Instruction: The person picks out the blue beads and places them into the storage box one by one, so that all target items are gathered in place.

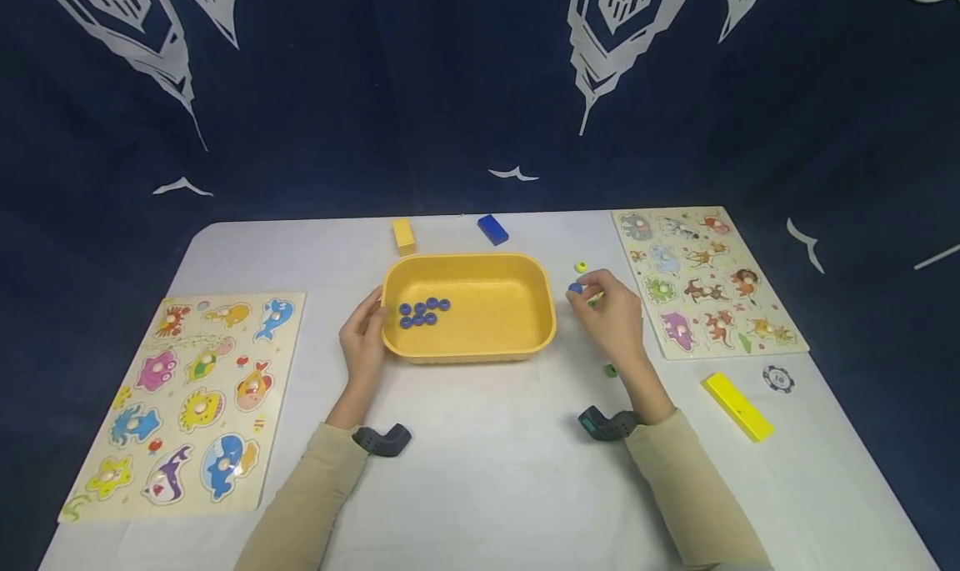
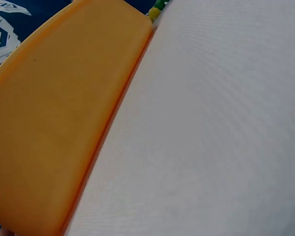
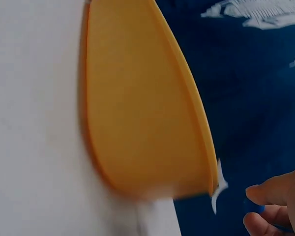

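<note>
A yellow plastic tray (image 1: 491, 308) stands at the middle of the table, with several blue beads (image 1: 420, 308) gathered in its left half. My left hand (image 1: 363, 344) holds the tray's left end, thumb at the rim. Just off the tray's right end, my right hand (image 1: 617, 317) pinches a single blue bead (image 1: 575, 288) between thumb and fingertips; the right wrist view shows this bead (image 3: 256, 207) partly covered by the fingers. A yellow-green bead (image 1: 581, 267) lies beyond that hand, and a green bead (image 1: 611, 371) lies by the right wrist.
Wooden picture puzzle boards lie at the left (image 1: 187, 404) and back right (image 1: 705, 283). Behind the tray are a yellow block (image 1: 403, 237) and a blue block (image 1: 492, 229). A long yellow block (image 1: 737, 406) and a poker chip (image 1: 778, 378) sit at the right.
</note>
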Action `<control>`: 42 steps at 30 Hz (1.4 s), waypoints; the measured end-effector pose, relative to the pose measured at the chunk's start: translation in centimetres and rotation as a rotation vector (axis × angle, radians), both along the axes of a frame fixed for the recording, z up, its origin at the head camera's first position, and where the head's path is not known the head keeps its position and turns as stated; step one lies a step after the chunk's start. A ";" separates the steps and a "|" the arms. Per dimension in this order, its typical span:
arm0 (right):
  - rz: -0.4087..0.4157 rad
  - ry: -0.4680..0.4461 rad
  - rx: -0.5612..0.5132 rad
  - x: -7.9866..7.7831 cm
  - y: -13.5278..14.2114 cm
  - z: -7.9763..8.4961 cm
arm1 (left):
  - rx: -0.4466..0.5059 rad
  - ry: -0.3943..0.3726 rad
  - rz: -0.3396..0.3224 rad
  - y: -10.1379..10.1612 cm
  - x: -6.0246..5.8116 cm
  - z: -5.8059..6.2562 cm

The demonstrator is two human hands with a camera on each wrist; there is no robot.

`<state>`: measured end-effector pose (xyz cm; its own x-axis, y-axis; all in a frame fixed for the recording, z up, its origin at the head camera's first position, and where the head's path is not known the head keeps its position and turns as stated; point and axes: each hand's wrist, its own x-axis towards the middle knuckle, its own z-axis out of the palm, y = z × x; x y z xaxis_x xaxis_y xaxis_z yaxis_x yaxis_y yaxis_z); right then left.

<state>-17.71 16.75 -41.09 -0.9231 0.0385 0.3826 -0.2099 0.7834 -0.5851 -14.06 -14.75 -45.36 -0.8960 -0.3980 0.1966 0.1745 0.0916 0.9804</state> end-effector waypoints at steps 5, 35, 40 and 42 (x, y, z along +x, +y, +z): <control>0.132 -0.054 0.064 -1.1 -3.9 0.8 | -0.017 -0.016 -0.005 0.2 0.0 0.2; 0.586 -0.384 0.397 -3.9 -14.3 -1.1 | -0.025 -0.032 -0.022 0.3 0.0 0.4; 0.537 -0.308 0.265 -3.2 -13.2 -0.2 | -0.035 -0.034 0.003 0.2 0.1 0.5; 0.513 -0.235 0.174 -2.8 -12.0 0.3 | -0.039 -0.033 0.011 0.1 0.2 0.4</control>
<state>-20.46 4.75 -40.81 -0.8680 -0.4801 0.1264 -0.4676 0.7048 -0.5335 -13.88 -14.61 -44.91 -0.8979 -0.4008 0.1823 0.1406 0.1313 0.9813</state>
